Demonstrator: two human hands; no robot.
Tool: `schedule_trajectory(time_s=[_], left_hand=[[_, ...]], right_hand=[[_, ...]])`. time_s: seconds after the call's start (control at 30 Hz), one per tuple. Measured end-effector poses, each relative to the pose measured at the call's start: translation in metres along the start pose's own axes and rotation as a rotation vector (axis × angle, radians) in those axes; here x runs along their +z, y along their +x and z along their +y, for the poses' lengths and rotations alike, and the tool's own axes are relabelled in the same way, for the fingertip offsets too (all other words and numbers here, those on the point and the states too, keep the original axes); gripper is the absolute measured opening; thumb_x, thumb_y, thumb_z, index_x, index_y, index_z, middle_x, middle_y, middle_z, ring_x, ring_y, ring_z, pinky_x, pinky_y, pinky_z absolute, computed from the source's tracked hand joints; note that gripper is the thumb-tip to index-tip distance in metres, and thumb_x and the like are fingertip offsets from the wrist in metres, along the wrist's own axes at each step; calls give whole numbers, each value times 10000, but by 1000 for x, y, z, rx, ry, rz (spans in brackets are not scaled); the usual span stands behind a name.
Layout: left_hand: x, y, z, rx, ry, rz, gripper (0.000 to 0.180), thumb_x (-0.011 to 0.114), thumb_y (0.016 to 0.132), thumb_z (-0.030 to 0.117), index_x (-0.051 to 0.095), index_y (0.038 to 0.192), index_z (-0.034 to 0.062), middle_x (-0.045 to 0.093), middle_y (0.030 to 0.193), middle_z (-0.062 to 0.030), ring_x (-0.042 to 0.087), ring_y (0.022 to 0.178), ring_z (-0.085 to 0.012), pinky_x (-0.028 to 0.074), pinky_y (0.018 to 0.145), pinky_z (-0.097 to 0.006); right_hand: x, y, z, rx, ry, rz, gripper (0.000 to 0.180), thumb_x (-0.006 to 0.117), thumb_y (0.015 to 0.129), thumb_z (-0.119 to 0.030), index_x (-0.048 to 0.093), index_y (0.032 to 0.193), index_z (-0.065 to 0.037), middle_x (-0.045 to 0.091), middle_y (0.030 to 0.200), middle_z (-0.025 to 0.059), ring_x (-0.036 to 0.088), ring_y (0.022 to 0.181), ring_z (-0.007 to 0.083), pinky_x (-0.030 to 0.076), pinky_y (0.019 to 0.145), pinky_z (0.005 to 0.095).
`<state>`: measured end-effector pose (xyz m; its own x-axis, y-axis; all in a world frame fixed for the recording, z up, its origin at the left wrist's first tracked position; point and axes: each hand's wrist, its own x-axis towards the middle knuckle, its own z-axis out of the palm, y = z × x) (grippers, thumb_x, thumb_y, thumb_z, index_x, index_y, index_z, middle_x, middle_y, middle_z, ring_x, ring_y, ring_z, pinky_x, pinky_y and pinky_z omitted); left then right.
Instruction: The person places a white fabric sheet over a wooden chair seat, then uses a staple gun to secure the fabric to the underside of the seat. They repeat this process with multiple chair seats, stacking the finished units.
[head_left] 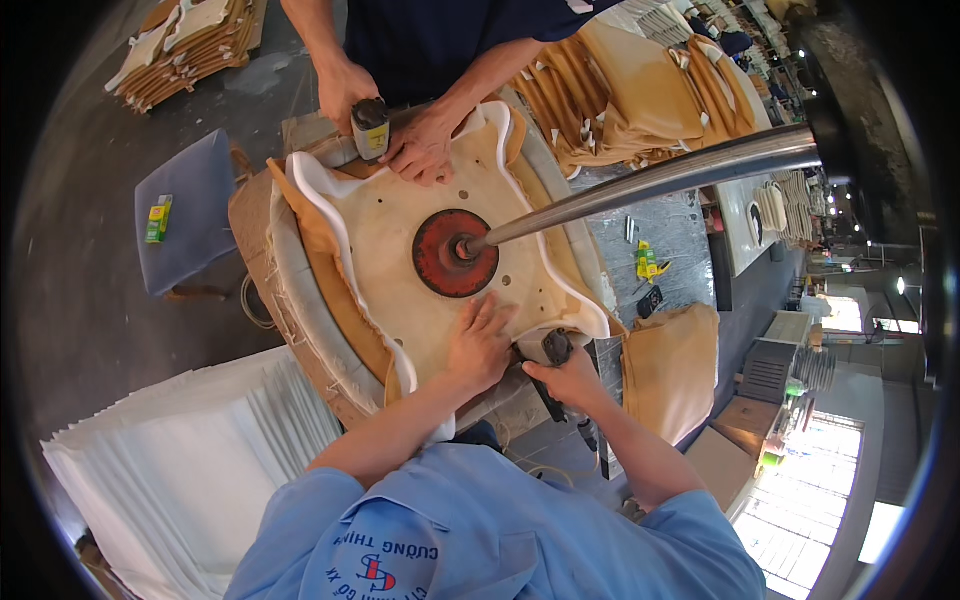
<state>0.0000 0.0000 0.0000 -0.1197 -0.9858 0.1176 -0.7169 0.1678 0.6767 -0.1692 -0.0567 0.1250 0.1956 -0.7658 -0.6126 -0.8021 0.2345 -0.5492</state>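
Workshop bench (252,218) carries the panel (370,260), red disc (428,265) at its middle. Person's right hand (572,380) grips a stapler (543,347) at the near edge; left hand (480,352) lies open on top. Co-worker's hand (347,92) grips a second stapler (371,130) opposite.

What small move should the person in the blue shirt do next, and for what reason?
Probably press the left hand lightly on the pale panel and set the handheld tool against its near edge. The left hand lies spread near the red disc, while the right hand grips the tool by that edge; contact there is hard to tell.
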Motion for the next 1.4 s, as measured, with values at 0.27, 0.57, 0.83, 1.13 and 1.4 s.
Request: schedule_trajectory(time_s=[0.27, 0.57, 0.83, 1.13, 1.4], left_hand=[[-6, -10, 3, -40, -40, -6, 206, 739, 879, 286, 779, 955, 99, 438, 1628, -77, 230, 1595, -385, 120, 1298, -604], [-19, -17, 1, -58, -60, -87, 244, 711, 882, 213, 765, 1031, 27, 404, 1636, -123, 200, 1604, -392, 124, 1308, -577], [-17, -16, -2, -59, -99, -24, 236, 693, 839, 115, 749, 1017, -30, 403, 1622, -160, 218, 1598, -388, 156, 1301, -576], [-17, -9, -13, 85, -63, -74, 176, 709, 835, 102, 735, 961, -17, 407, 1611, -178, 228, 1592, -399, 177, 1296, -567], [-26, -2, -19, 148, -103, -138, 153, 738, 818, 102, 735, 936, 5, 392, 1624, -188, 207, 1598, -419, 176, 1297, -564]], right_hand=[[-4, -14, -4, 137, 57, -137, 305, 841, 893, -235, 706, 1031, 1, 644, 699, 21, 554, 481, 115, 448, 458, 304], [9, -10, -10, 169, -15, -63, 277, 834, 898, -205, 699, 1022, 3, 643, 701, 16, 563, 488, 119, 463, 465, 297], [20, -17, -11, 136, 70, -94, 310, 841, 878, -250, 701, 1007, -5, 664, 701, 19, 598, 519, 113, 482, 490, 302], [11, -27, -8, 150, 113, -141, 286, 841, 897, -229, 688, 989, -6, 638, 705, 13, 575, 514, 110, 459, 478, 299], [21, -31, -13, 143, 82, -170, 319, 839, 886, -268, 705, 1014, -8, 684, 725, 33, 611, 527, 118, 502, 503, 310]])
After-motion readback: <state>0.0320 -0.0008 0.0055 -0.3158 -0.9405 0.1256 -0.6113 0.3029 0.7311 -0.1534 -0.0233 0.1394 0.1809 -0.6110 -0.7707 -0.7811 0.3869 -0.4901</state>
